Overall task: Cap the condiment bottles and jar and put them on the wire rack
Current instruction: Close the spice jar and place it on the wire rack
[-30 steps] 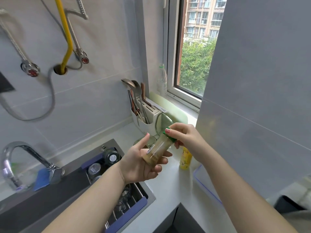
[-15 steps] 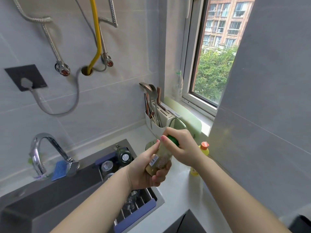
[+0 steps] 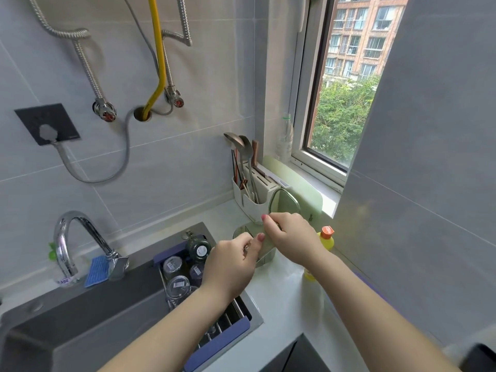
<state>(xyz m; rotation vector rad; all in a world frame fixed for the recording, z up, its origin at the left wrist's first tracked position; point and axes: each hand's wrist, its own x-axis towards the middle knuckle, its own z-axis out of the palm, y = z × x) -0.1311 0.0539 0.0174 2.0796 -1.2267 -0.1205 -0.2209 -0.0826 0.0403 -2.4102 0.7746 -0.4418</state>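
Observation:
My left hand (image 3: 230,264) is wrapped around a small clear spice bottle (image 3: 246,247), of which only a sliver of label shows between my fingers. My right hand (image 3: 291,237) is closed over the bottle's top, so the green cap is hidden. Both hands meet above the sink's right corner. Below my left wrist, the wire rack (image 3: 218,343) with blue ends spans the sink. A dark green bottle (image 3: 199,249) and several clear jars (image 3: 178,285) lie in it. A yellow bottle with an orange cap (image 3: 327,237) stands on the counter behind my right wrist.
A pale green container (image 3: 268,257) with its lid (image 3: 284,204) raised sits just behind my hands. A white utensil holder (image 3: 252,200) stands at the wall. The chrome tap (image 3: 67,237) and a blue sponge (image 3: 96,271) are at the sink's left. The white counter (image 3: 284,304) runs along the right wall.
Both hands have dropped lower and closed tighter around the spice bottle, which is now almost hidden along with its green cap. The view has shifted, bringing more of the sink and rack into sight.

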